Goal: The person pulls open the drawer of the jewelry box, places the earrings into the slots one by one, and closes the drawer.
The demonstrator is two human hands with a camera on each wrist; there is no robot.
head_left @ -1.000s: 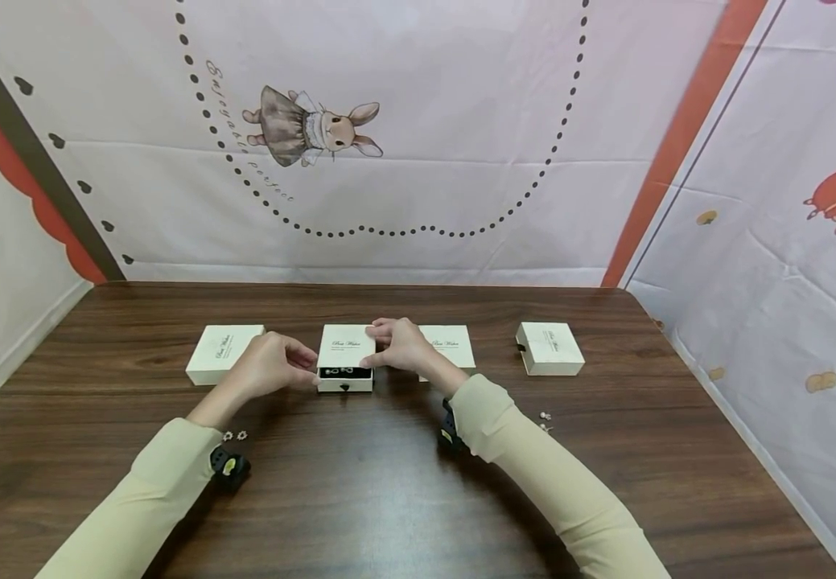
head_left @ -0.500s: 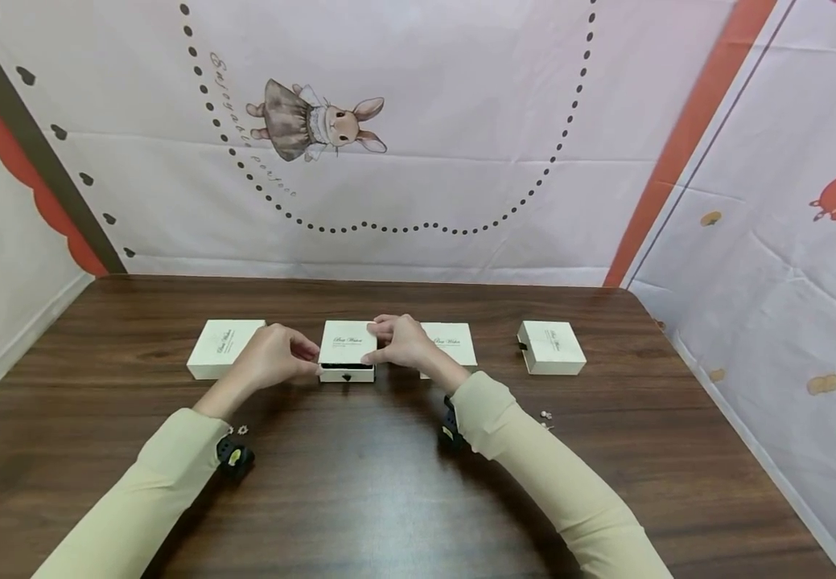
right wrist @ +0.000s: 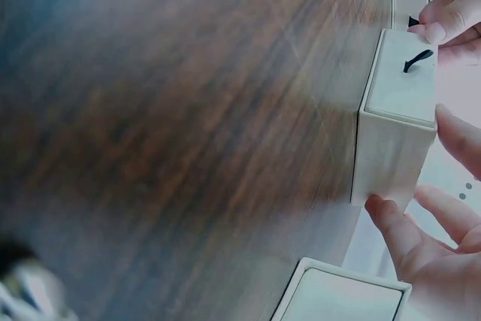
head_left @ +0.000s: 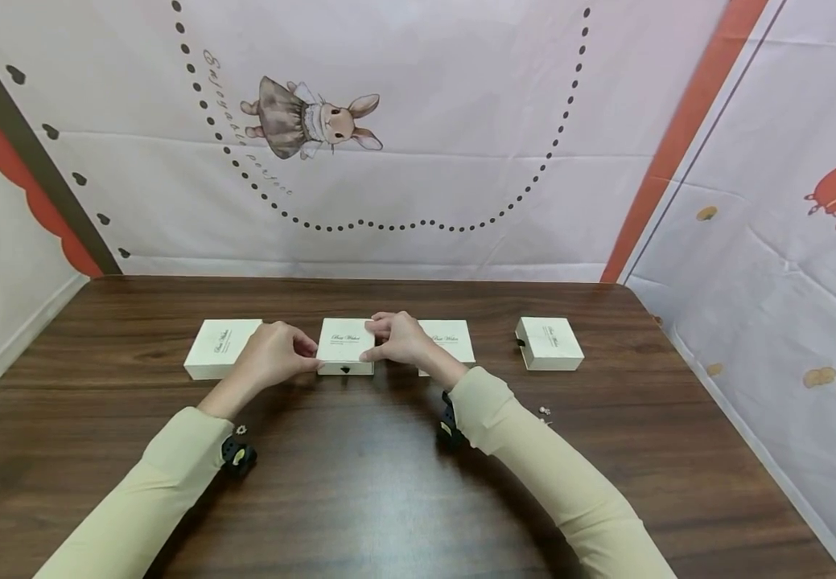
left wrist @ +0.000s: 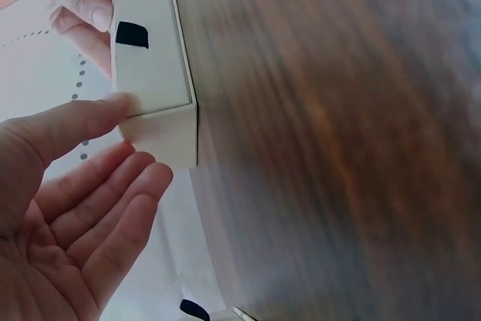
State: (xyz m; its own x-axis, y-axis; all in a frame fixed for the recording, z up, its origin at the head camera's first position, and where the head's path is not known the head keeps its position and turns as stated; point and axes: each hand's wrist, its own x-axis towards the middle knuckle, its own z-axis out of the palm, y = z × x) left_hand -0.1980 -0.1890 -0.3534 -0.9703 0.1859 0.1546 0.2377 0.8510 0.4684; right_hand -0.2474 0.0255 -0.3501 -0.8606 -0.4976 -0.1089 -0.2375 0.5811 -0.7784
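A small cream drawer-style jewelry box (head_left: 341,342) with printed lettering sits on the table between both hands. Its drawer lies flush with the sleeve, and a black ribbon tab (left wrist: 133,35) sticks out of the front. My left hand (head_left: 273,354) holds the front left corner, thumb at the drawer front's edge and fingertips by the side wall. On the right side, my right hand (head_left: 406,344) grips the sleeve, its thumb near the front top edge and other fingers along the side (right wrist: 394,159). The box's contents are hidden.
Another cream box (head_left: 207,354) is partly behind the left hand; a third (head_left: 454,334) is partly behind the right. One more box (head_left: 553,344) stands at far right. Small earrings lie beside the left wrist (head_left: 241,430) and beyond the right forearm (head_left: 544,411).
The drawer stood partly out with earrings showing in it; it has slid back into the sleeve, the left hand moving along with it. The right hand has kept its hold on the sleeve.
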